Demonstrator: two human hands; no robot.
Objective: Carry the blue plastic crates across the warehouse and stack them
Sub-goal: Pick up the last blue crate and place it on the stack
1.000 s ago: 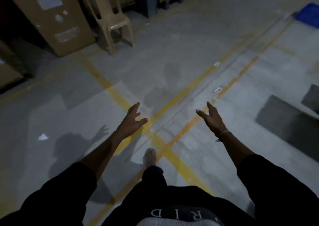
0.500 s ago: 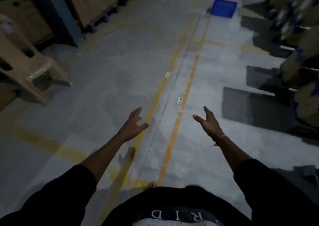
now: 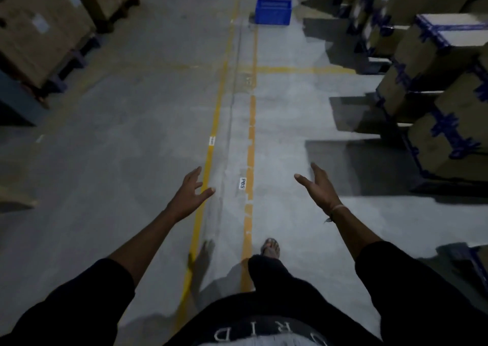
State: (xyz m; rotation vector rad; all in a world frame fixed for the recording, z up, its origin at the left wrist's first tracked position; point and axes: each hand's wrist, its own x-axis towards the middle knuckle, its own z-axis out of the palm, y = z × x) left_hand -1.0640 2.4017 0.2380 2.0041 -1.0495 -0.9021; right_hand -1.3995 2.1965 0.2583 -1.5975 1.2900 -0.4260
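far left of the yellow floor lines (image 3: 211, 145), brown cartons on pallets (image 3: 45, 26) line the aisle wall. just left of the lines the left hand (image 3: 188, 196) is out in front, fingers spread & straight, holding nothing. the lines run up the concrete floor (image 3: 132, 147) w/ small white labels (image 3: 242, 183) stuck on them, one beside the right line between the hands. a sandalled foot (image 3: 270, 249) sits low on the right line. at the far end of the lines, just right of them & well away from both hands, stands the blue crate (image 3: 274, 11): upright on the floor, alone, boxy w/ straight walls, rim band round the top, looks empty though the inside is too dim & far to be sure. right of the lines the right hand (image 3: 318, 187) is also spread & bare, thread band at the wrist. far right, taped cartons (image 3: 435, 63) in stacks. handling guess: rigid moulded plastic, prob light if empty, not fragile, walls a bit slick; best taken w/ both hands at the rim or grip slots on the two short ends, kept level. i can't make out handle holes from here.
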